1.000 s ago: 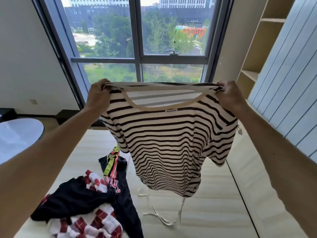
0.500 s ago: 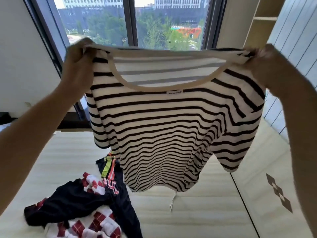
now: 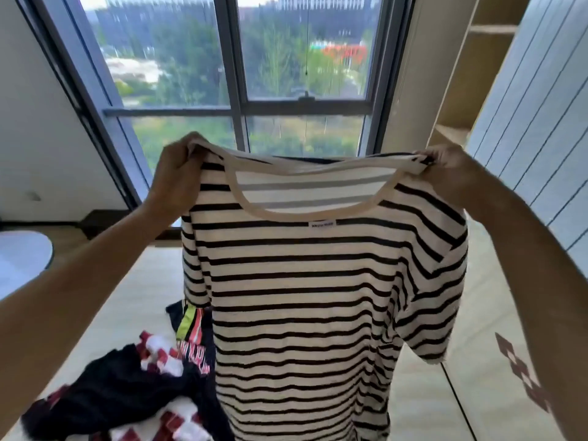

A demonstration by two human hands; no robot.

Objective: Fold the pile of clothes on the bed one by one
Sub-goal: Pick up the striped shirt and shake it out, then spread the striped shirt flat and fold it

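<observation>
1. Holding check: the left hand (image 3: 178,176) and the right hand (image 3: 451,173) each pinch one shoulder of the striped T-shirt (image 3: 305,281). The fingers curl over the top seam, one hand at either end of the neckline.
2. Location: the shirt hangs in the air in front of the person, above the bed (image 3: 136,297), with the window (image 3: 235,74) on the far side. It does not lie flat on the mattress.
3. Reason for the hold (judgement): gripping both shoulders lets the cloth's own weight pull it flat and shows which face is which. This looks like a set-up for laying it down to fold.
4. Orientation: collar up, hem down, so the long axis runs vertically. The shoulder line runs left to right, roughly level. A small label (image 3: 322,223) just below the neckline faces the camera.
5. Sleeves: the right sleeve (image 3: 436,313) hangs free, and the left one sits closer in against the body.
6. Hem: it runs off the near edge of the view, so I cannot tell whether it touches the bed.
7. Pile of clothes (image 3: 127,393): dark fabric with red and white checks, crumpled at near left on the bed and partly hidden behind the shirt. No folded piece is in view, so the task is probably at an early stage.
</observation>
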